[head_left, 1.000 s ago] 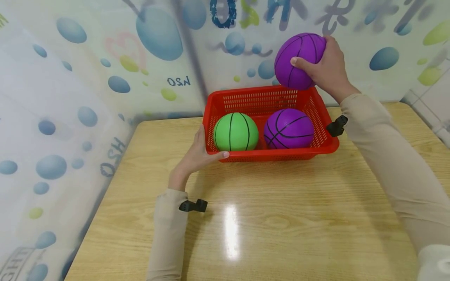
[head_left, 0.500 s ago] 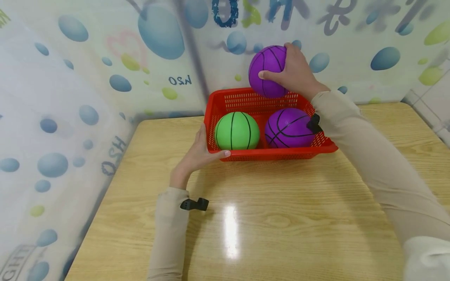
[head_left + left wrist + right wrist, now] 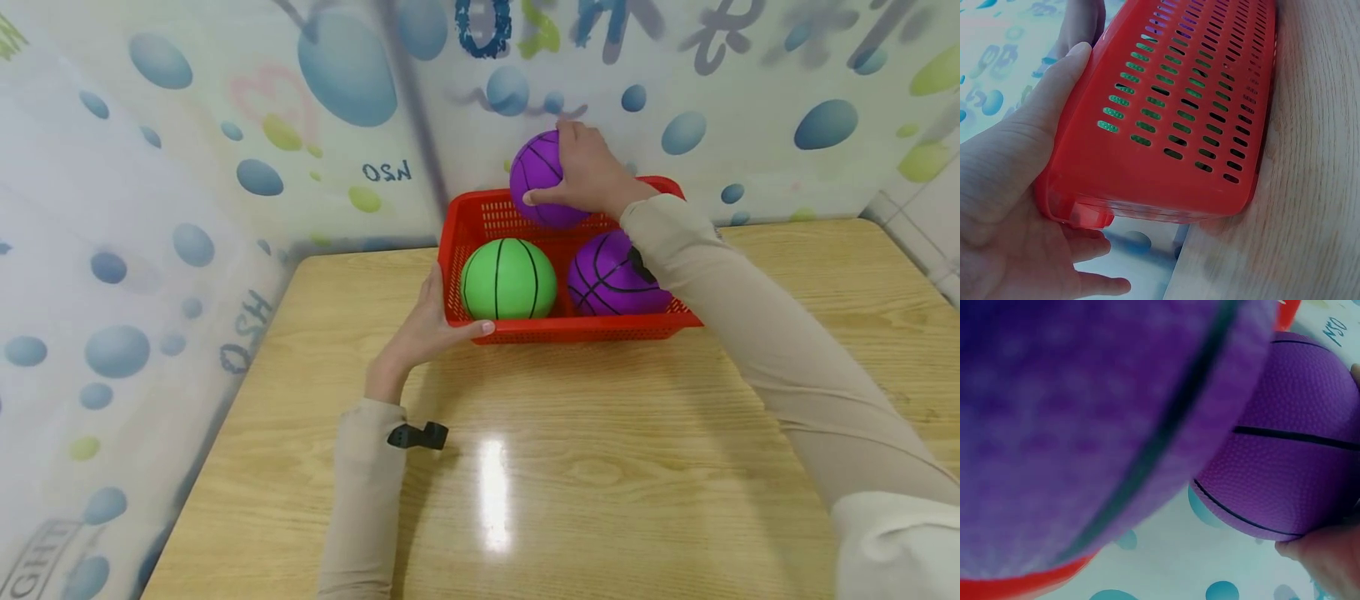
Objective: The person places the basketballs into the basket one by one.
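Over the back of a red plastic basket (image 3: 585, 330), my right hand (image 3: 592, 171) grips a purple mini basketball (image 3: 534, 179), thumb on its near side. Inside the basket a green ball (image 3: 508, 279) sits at the left and another purple ball (image 3: 603, 275) at the right, partly covered by my right sleeve. My left hand (image 3: 423, 329) rests against the basket's front left corner; in the left wrist view its thumb (image 3: 1060, 78) lies along the rim and its fingers stretch out straight. The right wrist view has the basket's purple ball (image 3: 1085, 425) large, with the held ball behind it.
The basket stands on a wooden table (image 3: 600, 467) near its back edge. Right behind rises a wall (image 3: 330, 183) patterned with bubbles and letters, which also runs along the left side.
My right hand has carried the purple ball left and down, from above the basket's back right corner to the back middle, partly below the rim line. My left hand has stayed at the corner.
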The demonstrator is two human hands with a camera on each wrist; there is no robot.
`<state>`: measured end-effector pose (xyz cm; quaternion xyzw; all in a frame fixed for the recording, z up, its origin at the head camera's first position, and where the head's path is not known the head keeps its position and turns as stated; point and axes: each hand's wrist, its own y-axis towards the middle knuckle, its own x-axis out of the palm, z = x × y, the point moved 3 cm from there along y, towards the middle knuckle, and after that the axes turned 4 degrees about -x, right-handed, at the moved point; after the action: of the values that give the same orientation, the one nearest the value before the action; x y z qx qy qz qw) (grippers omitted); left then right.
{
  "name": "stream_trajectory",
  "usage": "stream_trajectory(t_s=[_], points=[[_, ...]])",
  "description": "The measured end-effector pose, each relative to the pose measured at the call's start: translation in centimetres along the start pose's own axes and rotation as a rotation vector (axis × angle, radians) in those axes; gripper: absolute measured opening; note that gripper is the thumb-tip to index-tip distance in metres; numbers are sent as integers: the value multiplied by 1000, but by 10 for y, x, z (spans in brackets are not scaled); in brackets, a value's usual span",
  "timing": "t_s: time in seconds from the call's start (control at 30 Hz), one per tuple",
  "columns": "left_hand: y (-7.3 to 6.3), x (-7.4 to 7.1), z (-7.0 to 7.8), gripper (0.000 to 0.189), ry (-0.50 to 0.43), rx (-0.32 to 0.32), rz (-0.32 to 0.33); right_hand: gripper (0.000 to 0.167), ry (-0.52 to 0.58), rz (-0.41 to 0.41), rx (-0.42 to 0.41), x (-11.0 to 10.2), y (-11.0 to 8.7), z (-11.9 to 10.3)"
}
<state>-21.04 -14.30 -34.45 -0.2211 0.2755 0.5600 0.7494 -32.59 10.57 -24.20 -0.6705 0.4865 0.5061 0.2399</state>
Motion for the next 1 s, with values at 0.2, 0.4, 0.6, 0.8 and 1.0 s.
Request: stream_trajectory(t_s=[0.2,0.4,0.6,0.8,1.0], points=[[-1,0,0,122,-2,-13,-6,110,-7,-30,-7,2,-2,1],[-1,-1,1,121,-2,-2,5,113,-7,-81,-13,5,-3,1],[0,0,1,121,-3,16,11,114,-25,-92,-34,6,-4,1],[1,0,-1,121,7,15,9,116,-42,-203,-18,12,-6,2],[2,1,-1,119,-14,57,19,117,-10,-283,18,13,-10,6]])
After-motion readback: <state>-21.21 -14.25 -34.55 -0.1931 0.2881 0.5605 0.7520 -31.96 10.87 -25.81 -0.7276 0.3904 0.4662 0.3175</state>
